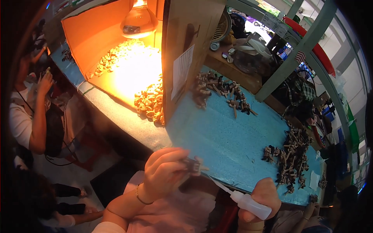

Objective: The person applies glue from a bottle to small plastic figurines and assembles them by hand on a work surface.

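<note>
My left hand is closed, pinching a small figurine with a dark body and a beige limb pointing right. In my right hand is a white squeeze bottle, its thin nozzle aimed up and left toward the figurine. A short gap seems to lie between the nozzle tip and the figurine. Both hands are over the near edge of the blue tabletop. Similar dark-and-beige figurines lie heaped on the right, and a smaller group lies farther back.
A cardboard box stands at the left of the tabletop. Inside, a glowing heat lamp hangs over many small pieces. A green-grey post rises behind. One person sits at left; another person's hand shows at lower right.
</note>
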Available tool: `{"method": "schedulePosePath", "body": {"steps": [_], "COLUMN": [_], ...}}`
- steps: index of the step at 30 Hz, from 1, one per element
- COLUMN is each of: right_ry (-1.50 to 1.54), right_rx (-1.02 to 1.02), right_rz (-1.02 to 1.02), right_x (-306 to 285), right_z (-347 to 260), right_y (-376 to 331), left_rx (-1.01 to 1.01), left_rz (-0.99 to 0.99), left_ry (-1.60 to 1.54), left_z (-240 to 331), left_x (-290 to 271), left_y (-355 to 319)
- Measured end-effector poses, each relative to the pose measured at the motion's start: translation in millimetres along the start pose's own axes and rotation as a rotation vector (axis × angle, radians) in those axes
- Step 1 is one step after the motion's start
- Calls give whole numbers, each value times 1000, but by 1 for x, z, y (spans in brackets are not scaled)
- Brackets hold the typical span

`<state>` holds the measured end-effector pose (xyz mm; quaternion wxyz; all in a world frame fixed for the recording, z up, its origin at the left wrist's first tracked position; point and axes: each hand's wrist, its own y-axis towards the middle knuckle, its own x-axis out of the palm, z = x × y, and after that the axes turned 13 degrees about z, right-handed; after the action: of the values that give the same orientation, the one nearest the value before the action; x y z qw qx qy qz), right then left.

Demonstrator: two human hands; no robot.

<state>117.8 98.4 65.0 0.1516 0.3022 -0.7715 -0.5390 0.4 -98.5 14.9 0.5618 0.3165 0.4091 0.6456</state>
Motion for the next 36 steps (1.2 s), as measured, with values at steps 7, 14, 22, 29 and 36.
{"method": "schedulePosePath", "body": {"steps": [7,14,22,29,36], "right_ry": [-12,46,-42,-21,-41], "right_rx": [75,110,149,165,224], "right_rz": [-29,-182,-81,-96,-83], "right_x": [6,6,10,10,6], "right_z": [-3,-5,-11,-10,-12], "right_y": [0,13,4,6,4], "left_rx": [-25,-27,-14,-13,-22], "left_rz": [-5,-3,-14,-27,-29], "left_ry": [8,24,28,29,19], "left_z": [6,4,3,3,2], "left_x": [0,-1,-4,-7,-9], "left_y": [1,0,1,4,4]}}
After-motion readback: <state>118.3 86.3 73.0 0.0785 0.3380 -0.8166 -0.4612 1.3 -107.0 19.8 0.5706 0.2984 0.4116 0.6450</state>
